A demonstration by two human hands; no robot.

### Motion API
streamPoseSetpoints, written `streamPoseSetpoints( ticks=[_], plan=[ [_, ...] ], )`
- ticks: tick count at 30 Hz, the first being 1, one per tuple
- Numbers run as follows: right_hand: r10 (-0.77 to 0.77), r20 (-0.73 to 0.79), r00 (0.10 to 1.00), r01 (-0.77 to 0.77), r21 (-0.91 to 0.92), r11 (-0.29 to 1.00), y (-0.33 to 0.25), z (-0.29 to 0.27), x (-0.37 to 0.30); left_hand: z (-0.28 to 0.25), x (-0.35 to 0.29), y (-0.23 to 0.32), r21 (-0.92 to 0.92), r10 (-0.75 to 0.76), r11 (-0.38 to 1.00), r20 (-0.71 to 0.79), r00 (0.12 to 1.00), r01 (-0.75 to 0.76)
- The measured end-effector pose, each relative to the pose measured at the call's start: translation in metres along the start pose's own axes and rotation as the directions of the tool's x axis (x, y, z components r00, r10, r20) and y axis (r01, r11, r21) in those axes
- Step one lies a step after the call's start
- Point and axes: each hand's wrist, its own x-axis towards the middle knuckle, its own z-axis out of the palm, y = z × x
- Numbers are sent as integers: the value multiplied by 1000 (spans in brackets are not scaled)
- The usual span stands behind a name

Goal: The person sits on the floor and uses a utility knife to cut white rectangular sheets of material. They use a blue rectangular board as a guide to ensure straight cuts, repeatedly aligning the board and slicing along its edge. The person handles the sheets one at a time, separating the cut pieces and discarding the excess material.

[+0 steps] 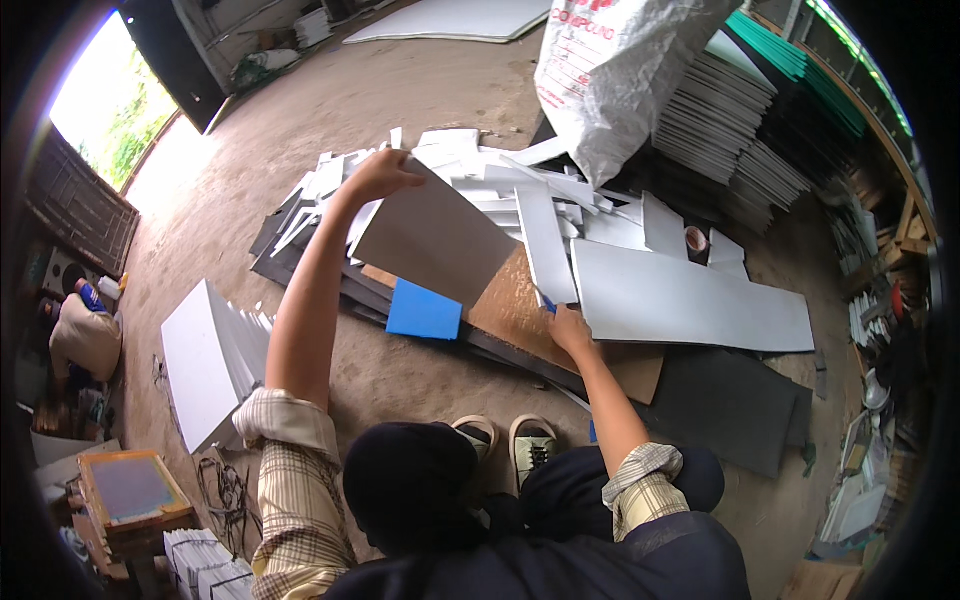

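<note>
At left part of brown board (510,312): pale sheet (435,235) tilted up, left hand (383,176) gripping its raised top corner. Right hand (572,329) closed around slim blue tool (549,304), beside narrow white strip (541,235). Blue piece (424,310) at board's near left edge; long white panel (690,298) over far right edge; white scraps (488,182) heaped beyond.

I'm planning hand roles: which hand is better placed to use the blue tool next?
Probably the right: the right hand holds the blue tool near the brown board, while the left hand is occupied, gripping the pale sheet.
</note>
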Motion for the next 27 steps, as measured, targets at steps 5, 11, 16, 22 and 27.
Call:
streamPoseSetpoints(
  ticks=[5, 11, 16, 22, 27],
  plan=[
    [-57, -217, 975, 56, -8, 998, 3, 43, 23, -6, -70, -59, -730, -329, 673, -144, 933, 124],
    [-324, -488, 810, 423, 103, 900, -71, 36, 46, -1, -179, -21, -968, -642, 220, -235, 730, -118],
    [-755, 47, 654, -2, 998, 60, -268, -36, -64, -26, -279, -1, -874, -802, 268, -436, 409, -406],
    [-863, 151, 483, 299, 897, 325, -402, -26, -160, -54, -385, -19, -771, -770, 621, -634, 74, -143],
    [-889, 148, 434, 472, 803, 363, -456, 30, -174, -60, -440, -68, -612, -676, 645, -736, -32, 458]
  ],
)
